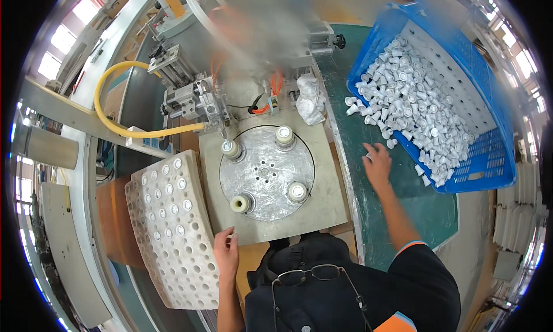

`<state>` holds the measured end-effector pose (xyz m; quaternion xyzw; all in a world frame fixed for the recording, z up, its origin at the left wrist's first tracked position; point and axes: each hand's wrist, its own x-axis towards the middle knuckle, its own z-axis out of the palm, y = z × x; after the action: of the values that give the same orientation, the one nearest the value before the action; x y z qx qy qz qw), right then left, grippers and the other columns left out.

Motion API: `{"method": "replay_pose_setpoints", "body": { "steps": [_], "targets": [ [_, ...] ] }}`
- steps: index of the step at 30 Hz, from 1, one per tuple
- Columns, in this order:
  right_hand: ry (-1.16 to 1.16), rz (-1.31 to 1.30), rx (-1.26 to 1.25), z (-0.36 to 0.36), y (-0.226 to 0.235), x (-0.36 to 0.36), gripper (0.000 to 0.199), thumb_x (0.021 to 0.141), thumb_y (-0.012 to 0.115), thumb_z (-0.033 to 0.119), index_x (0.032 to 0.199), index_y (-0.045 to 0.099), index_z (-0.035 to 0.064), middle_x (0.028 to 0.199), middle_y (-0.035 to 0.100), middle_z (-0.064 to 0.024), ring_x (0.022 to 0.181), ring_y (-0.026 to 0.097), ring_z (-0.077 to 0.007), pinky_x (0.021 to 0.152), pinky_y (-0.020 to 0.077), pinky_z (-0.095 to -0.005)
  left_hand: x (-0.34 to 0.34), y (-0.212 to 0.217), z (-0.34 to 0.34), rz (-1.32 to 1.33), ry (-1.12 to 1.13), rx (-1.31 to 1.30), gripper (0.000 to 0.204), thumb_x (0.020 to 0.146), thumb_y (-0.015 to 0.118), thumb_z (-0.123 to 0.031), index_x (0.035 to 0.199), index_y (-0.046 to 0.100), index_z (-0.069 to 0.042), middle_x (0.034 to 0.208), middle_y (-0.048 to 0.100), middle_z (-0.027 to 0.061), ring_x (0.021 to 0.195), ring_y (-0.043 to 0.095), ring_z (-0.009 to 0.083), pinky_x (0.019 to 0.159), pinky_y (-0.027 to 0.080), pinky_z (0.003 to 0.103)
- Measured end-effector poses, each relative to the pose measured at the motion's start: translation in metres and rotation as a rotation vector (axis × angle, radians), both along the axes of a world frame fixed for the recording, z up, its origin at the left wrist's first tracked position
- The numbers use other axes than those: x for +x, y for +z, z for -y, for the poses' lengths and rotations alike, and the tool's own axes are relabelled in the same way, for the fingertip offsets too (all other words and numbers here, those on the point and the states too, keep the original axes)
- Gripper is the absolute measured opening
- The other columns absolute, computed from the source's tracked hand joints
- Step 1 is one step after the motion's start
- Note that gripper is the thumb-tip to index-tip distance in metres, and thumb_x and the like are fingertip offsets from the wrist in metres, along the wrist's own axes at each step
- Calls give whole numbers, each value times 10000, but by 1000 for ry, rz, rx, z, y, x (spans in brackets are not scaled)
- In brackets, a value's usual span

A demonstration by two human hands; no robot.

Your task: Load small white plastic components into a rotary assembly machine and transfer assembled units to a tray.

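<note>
My left hand is by the near-left corner of the machine's plate, with its fingers loosely bent and apart. Nothing shows in it. Just beyond it, on the round metal turntable, a cream round holder shows a bare hole. The other three holders have white tops, such as the one at the near right. Over the green mat, my right hand has its fingers spread, close to the white plastic parts heaped in the blue crate. A pale speck lies between thumb and forefinger, too small to name.
Left of the turntable leans a pale tray with rows of holes, several filled with white round pieces. Metal cylinders and a yellow hose stand behind. A crumpled white cloth lies at the back right. Eyeglasses hang at my chest.
</note>
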<state>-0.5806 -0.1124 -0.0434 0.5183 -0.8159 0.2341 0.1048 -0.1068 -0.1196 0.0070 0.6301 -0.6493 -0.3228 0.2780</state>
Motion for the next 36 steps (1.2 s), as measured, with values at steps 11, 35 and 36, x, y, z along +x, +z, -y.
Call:
{"method": "replay_pose_setpoints", "body": {
  "steps": [11, 35, 36],
  "targets": [
    [174, 646, 82, -5, -16, -33, 167, 790, 679, 154, 920, 658, 51, 870, 642, -107, 727, 614, -213, 651, 482, -324, -141, -2, 60, -35, -365, 42, 133, 837, 619, -128, 934, 653, -44, 811, 631, 121, 697, 610, 235, 652, 484, 327],
    [801, 271, -24, 8, -9, 149, 179, 721, 695, 72, 889, 634, 63, 978, 616, -58, 950, 569, -265, 837, 437, -377, -85, 15, 39, 47, -269, -279, 390, 749, 736, -166, 1102, 582, -105, 1053, 569, 84, 812, 616, 228, 675, 513, 324],
    [800, 272, -24, 6, -14, 152, 179, 721, 695, 72, 889, 634, 63, 978, 616, -58, 950, 569, -265, 837, 437, -377, -59, 16, 36, 58, -158, -293, 389, 746, 736, -148, 1101, 584, -101, 1055, 573, 80, 818, 611, 214, 678, 511, 315]
  ]
}}
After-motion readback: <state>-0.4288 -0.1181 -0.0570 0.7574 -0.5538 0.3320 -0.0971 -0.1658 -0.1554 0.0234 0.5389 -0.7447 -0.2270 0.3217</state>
